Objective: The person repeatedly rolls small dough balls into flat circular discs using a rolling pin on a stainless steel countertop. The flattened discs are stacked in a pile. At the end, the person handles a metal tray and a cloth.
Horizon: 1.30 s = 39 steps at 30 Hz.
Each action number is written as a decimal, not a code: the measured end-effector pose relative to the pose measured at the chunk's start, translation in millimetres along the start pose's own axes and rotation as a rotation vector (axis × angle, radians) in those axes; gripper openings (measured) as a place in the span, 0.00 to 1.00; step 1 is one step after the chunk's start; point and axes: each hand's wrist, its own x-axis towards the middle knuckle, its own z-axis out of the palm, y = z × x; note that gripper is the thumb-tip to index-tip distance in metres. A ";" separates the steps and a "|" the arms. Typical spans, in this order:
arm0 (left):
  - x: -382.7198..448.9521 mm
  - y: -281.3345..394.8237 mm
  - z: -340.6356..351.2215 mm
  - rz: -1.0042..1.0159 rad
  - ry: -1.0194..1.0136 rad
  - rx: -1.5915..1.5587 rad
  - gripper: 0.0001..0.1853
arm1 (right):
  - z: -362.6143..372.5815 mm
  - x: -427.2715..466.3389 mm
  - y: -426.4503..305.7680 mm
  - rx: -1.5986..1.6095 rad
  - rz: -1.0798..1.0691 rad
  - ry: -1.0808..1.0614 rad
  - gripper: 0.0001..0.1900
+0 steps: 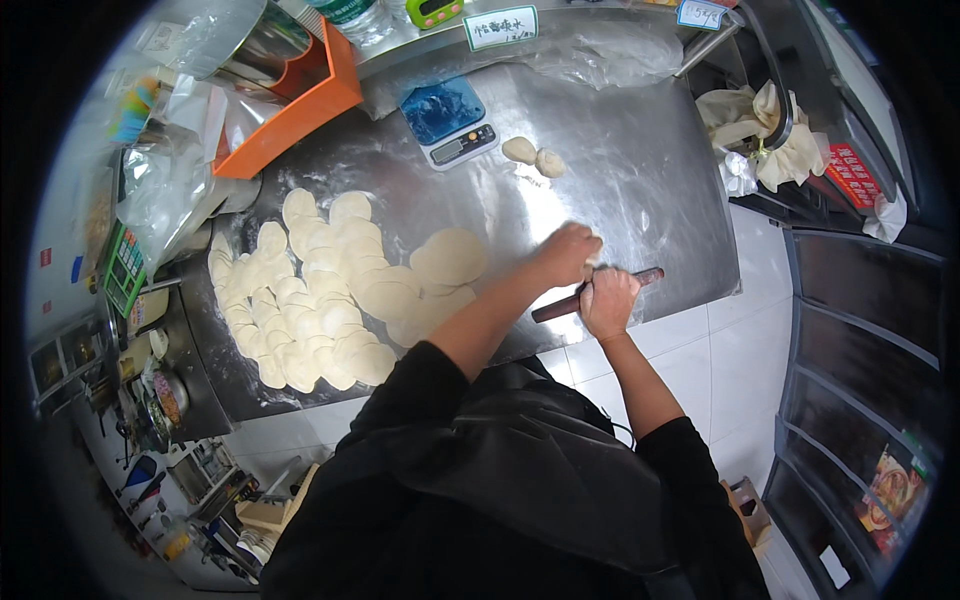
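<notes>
My right hand (611,300) grips a dark wooden rolling pin (556,308), which lies slantwise near the front edge of the steel table. Just beyond it, my left hand (570,251) has its fingers curled on a small piece of dough (592,260), mostly hidden by the hand. Two dough balls (519,151) rest farther back, beside a digital kitchen scale (450,124) dusted with flour. Left of my forearm lie larger rolled dough rounds (448,256). Many thin dough wrappers (307,300) overlap in rows on the table's left part.
The steel worktable (637,150) is floury at its left. An orange holder (300,124) and plastic bags stand at the back left, near a green calculator-like keypad (124,268). A shelf edge with clear plastic sheeting (600,52) borders the back. Dark panelled cabinetry (862,337) stands at right.
</notes>
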 end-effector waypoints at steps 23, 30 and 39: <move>-107.7 17.9 -4.9 -0.625 0.198 -0.016 0.15 | -42.7 29.5 -21.5 -0.005 -0.219 0.126 0.10; -84.2 7.2 -4.2 -0.622 0.246 -0.103 0.13 | 24.3 105.4 -34.5 0.035 0.101 -0.041 0.09; -130.5 26.3 2.4 -0.822 0.238 -0.101 0.13 | -29.1 10.9 -16.9 -0.062 -0.197 0.021 0.12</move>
